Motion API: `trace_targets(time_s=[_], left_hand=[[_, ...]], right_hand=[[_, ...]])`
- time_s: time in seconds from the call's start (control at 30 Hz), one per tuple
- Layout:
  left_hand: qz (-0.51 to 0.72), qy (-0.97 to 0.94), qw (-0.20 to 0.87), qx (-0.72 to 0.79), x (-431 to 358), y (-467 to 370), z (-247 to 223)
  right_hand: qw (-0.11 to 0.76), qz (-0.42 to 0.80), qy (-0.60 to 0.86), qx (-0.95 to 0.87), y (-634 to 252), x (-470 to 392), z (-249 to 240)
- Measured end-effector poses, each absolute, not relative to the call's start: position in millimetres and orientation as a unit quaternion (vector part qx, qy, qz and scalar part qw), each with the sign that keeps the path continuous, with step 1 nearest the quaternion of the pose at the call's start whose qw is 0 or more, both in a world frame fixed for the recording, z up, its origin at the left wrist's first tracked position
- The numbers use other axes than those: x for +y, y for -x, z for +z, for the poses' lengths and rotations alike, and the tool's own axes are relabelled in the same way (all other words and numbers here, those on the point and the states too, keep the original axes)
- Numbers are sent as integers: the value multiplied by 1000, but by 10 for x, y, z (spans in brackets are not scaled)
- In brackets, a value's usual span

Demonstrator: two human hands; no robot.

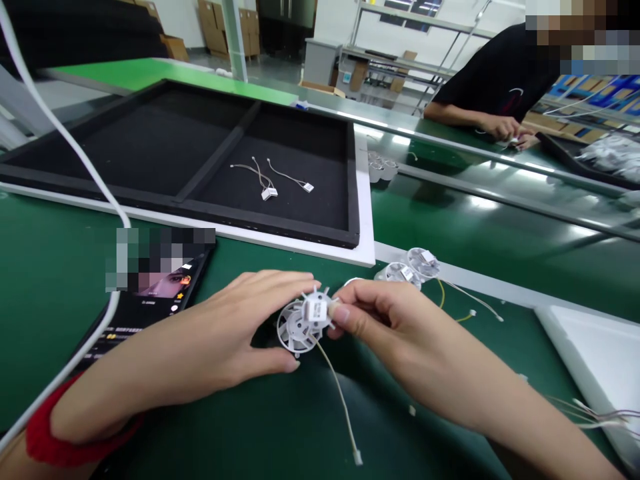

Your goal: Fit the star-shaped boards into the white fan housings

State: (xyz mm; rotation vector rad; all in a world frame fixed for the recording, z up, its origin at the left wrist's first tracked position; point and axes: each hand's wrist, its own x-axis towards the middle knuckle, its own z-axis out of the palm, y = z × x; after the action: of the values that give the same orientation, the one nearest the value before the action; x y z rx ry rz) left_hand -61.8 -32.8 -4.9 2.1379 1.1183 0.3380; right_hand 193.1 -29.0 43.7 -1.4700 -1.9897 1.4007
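Note:
My left hand (215,333) curls around a round white fan frame (287,333), its fingers behind and its thumb at the near side. Between the thumb and fingertips of my right hand (395,320) is a small white spoked piece (317,311) with a printed label on its hub. This piece sits over the frame, overlapping it; whether it is seated inside I cannot tell. A thin pale cable (335,380) with a small connector trails toward me. Beyond my right hand stand two similar round frames (423,262) with labelled centres and cables.
A black foam-lined tray (295,220) holds several small labelled parts with wires (270,193). To the left lies a phone (165,313), with a white cable (75,147) crossing it. A white foam tray (595,360) is at the right. Across the bench, a person (490,87) works with both hands.

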Motion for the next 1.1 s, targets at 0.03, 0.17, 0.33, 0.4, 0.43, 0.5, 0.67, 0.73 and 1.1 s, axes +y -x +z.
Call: trace_targets(time_s=[0.03,0.17,0.33,0.4,0.43,0.5,0.67,0.73,1.1], left_hand=[[127,-827,348,423,-325,616,-54],[127,-831,343,419,-312,550,-19],[139,-854,299,402,-305,488,13],[145,-860,282,399,-305,478,10],[147,-862,277,398,-306,475,8],[147,-862,274,399,-307,471,9],[137,-858,286,404,-301,473,24],[135,-854,297,405,-296,478,20],[132,-843,320,411,-299,480,35]], right_hand=[[140,502,499,-692,-1924,-298,434],[100,523,499,-684,-1901,-321,419],[108,546,502,-663,-1906,-321,422],[119,555,496,-657,-1914,-320,424],[122,557,494,-657,-1919,-319,423],[117,557,491,-660,-1928,-318,415],[97,542,495,-672,-1941,-324,419],[98,533,496,-678,-1942,-329,441],[101,510,514,-682,-1912,-313,392]])
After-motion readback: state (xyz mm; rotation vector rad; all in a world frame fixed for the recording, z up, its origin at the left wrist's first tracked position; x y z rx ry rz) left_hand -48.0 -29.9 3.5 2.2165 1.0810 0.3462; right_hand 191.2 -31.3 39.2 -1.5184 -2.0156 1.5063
